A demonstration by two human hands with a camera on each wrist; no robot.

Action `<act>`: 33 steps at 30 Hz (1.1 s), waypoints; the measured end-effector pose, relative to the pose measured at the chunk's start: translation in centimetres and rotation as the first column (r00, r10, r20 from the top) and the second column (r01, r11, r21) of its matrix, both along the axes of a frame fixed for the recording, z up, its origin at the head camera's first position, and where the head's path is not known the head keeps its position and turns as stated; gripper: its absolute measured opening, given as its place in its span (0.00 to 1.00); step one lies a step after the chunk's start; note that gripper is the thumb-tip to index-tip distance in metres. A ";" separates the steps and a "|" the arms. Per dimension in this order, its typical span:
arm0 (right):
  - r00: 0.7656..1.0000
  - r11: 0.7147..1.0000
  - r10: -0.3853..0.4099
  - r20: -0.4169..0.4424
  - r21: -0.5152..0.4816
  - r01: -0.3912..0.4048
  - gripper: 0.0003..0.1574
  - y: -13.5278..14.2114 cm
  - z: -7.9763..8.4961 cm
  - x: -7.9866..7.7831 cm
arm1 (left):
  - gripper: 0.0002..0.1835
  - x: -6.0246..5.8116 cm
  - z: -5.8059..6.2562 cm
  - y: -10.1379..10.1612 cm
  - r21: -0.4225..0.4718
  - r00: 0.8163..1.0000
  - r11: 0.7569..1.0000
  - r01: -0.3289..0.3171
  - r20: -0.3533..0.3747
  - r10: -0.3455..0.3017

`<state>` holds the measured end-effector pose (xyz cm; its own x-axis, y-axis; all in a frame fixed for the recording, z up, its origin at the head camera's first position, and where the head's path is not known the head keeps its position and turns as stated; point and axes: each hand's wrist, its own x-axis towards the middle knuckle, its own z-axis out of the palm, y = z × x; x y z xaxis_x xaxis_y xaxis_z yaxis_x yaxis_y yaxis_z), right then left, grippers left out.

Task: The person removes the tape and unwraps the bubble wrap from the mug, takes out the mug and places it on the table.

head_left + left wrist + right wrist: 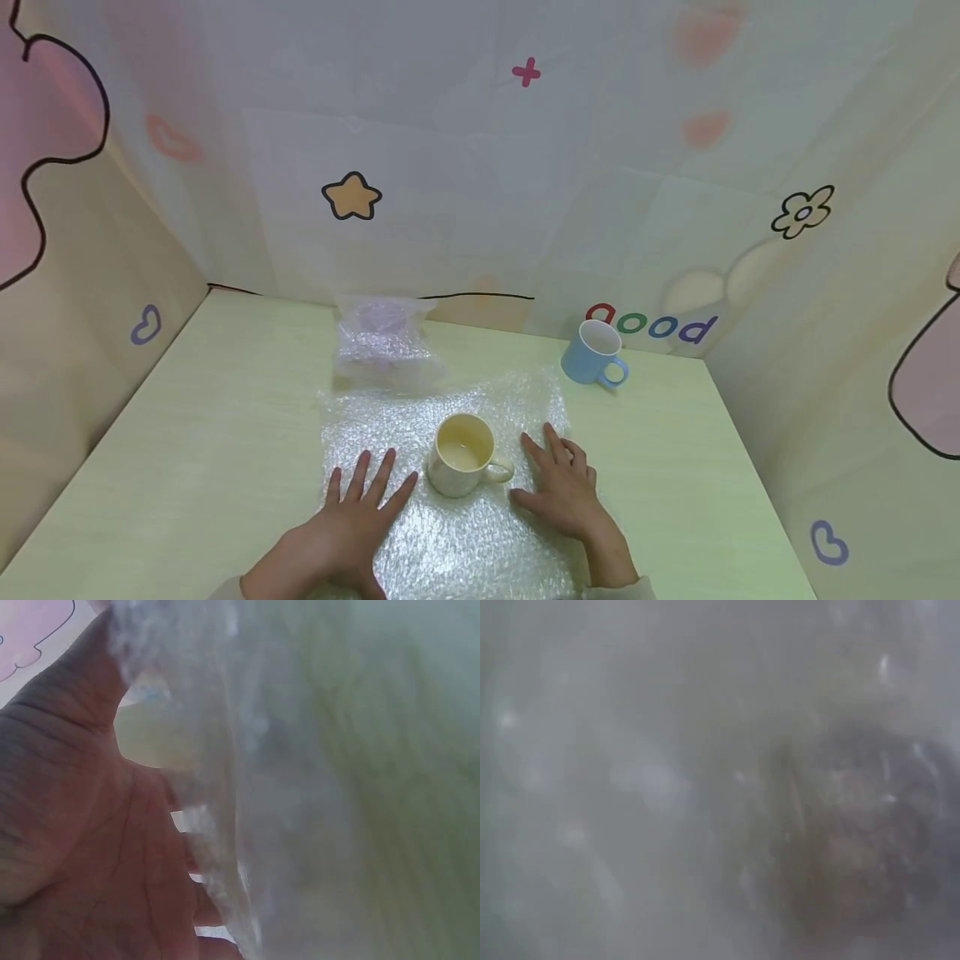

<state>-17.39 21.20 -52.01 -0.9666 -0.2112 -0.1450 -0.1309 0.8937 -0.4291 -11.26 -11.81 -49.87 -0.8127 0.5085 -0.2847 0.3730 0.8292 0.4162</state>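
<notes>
Cream mug, head view: upright on the bubble-wrap sheet, between the two hands, touching neither; handle (501,471) points toward the right hand.
Bubble-wrap sheet (450,546): spread on the tabletop (202,450) under the cream mug (459,462); mug's weight probably helps keep it flat.
Left hand (347,525): fingers spread wide over the sheet's near left part, holding nothing visible; likely flattening or steadying it.
Right hand (561,493): on the sheet's right side, index finger and thumb extended, other fingers bent a little; no grip seen; likely steadying that edge.
Blue mug (587,360): upright, far right, just beyond the sheet's corner, handle to the right.
Wrapped bundle (382,333): purplish, behind the sheet's far left edge; contents not clear, contact with sheet can't tell.
In the way: neither looks like an obstacle between hands and cream mug; patterned curtain (450,242) closes off the back.
Palm, left wrist view: thumb and fingers apart, fingers partly hidden by blurry wrap; cream mug not identifiable.
Blur, right wrist view: pale, filmy smear, darker patch at right; finger state can't tell from here.
</notes>
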 end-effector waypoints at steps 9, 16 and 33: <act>0.995 0.990 0.069 0.070 -0.126 -0.060 0.56 1.5 0.0 0.8 | 0.81 0.0 0.0 -0.1 -0.008 1.000 1.000 0.002 0.020 -0.002; 0.971 0.966 0.171 0.167 -0.221 -0.132 0.67 3.7 0.0 1.3 | 0.82 -0.3 -0.4 -0.5 -0.001 1.000 1.000 0.016 0.020 -0.016; 0.952 0.962 0.229 0.202 -0.196 -0.190 0.78 4.3 0.5 2.4 | 0.81 -0.2 -0.5 -1.6 0.061 0.998 0.997 0.055 -0.030 -0.053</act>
<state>-15.03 25.48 -51.53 -0.8457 -0.4462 -0.2926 -0.1918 0.7659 -0.6137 -11.49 -13.39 -50.42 -0.7908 0.5679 -0.2282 0.4293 0.7804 0.4546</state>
